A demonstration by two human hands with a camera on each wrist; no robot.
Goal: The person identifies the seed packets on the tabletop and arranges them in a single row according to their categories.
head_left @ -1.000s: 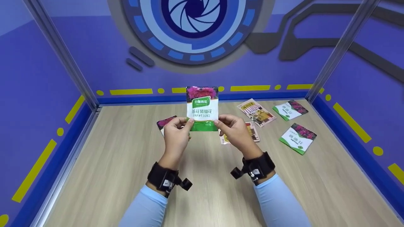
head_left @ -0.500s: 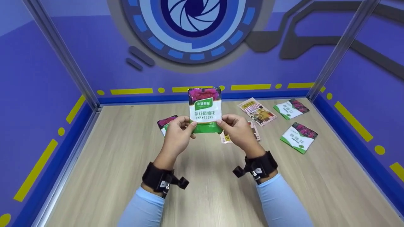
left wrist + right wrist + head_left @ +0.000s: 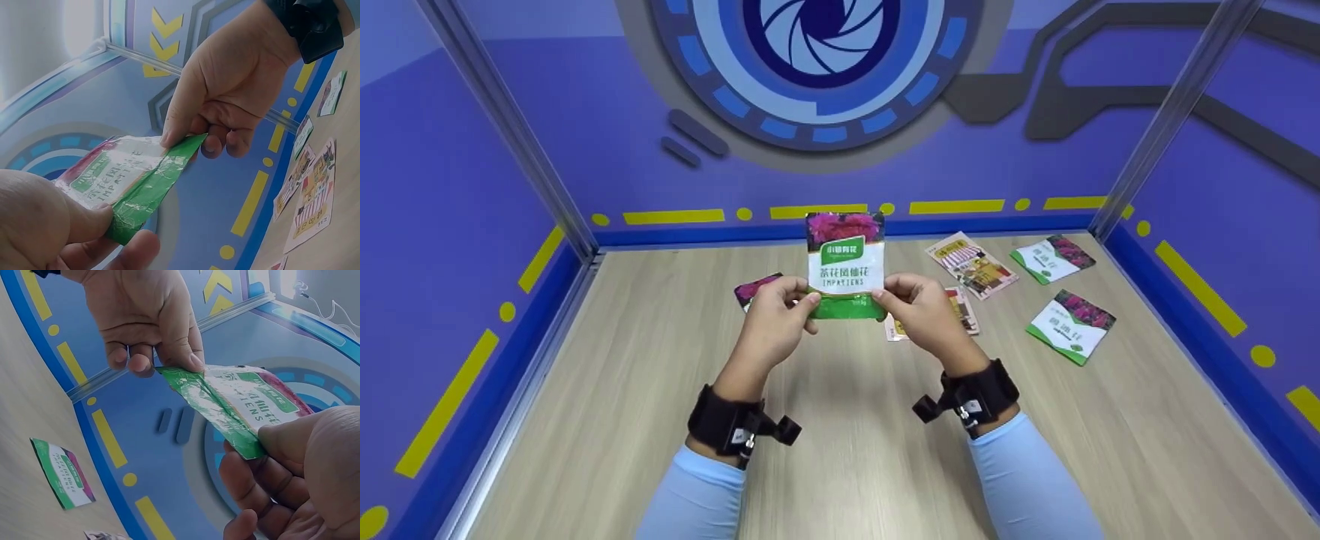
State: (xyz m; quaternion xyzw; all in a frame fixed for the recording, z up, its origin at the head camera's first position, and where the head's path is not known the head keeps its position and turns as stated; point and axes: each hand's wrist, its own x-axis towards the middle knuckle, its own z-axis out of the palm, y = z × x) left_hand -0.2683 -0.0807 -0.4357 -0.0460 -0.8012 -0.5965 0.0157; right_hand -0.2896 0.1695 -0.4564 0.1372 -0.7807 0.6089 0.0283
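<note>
A seed packet [image 3: 846,281] with pink flowers on top, a white middle marked IMPATIENS and a green base is held up over the table, face toward the head camera. My left hand [image 3: 775,324] pinches its lower left edge between thumb and fingers. On the lower right edge, my right hand [image 3: 928,319] pinches it the same way. In the left wrist view the green strip [image 3: 154,191] spans both thumbs and shows creases. A similar impatiens packet [image 3: 63,473] lies on the table beyond my left hand, partly covered by it in the head view.
Two pink illustrated packets [image 3: 971,266] lie right of centre, the nearer one partly behind my right hand. Two white-and-green flower packets [image 3: 1071,328] lie farther right. Blue-purple panels [image 3: 660,180] wall the wooden table [image 3: 622,420] at the back and sides.
The held packet has shifted slightly right and down in the head view. My left wrist has swung outward to the left. Both hands keep their pinch, and the packets on the table stay put.
</note>
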